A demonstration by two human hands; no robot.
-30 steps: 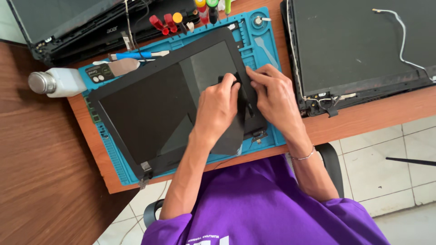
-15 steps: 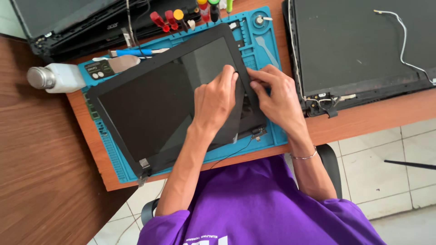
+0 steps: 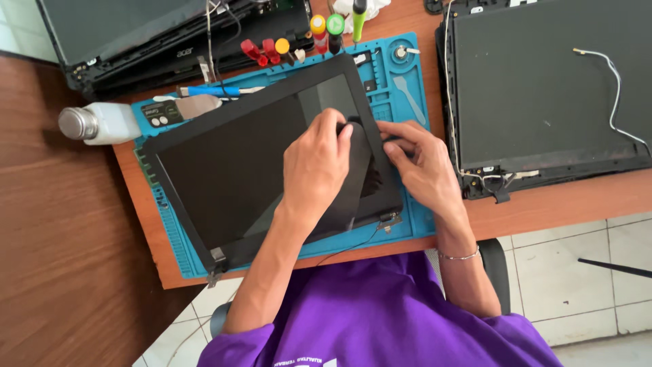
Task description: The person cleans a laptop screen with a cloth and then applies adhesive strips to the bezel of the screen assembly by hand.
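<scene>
One blue mat (image 3: 407, 88) covers the wooden desk (image 3: 543, 204).

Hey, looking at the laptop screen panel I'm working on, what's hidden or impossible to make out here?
- Head view: the panel under the left hand is hidden.
- Whatever the right hand fingertips pinch at the bezel is too small to tell.
- The second laptop is cut off by the top and right edges.
</scene>
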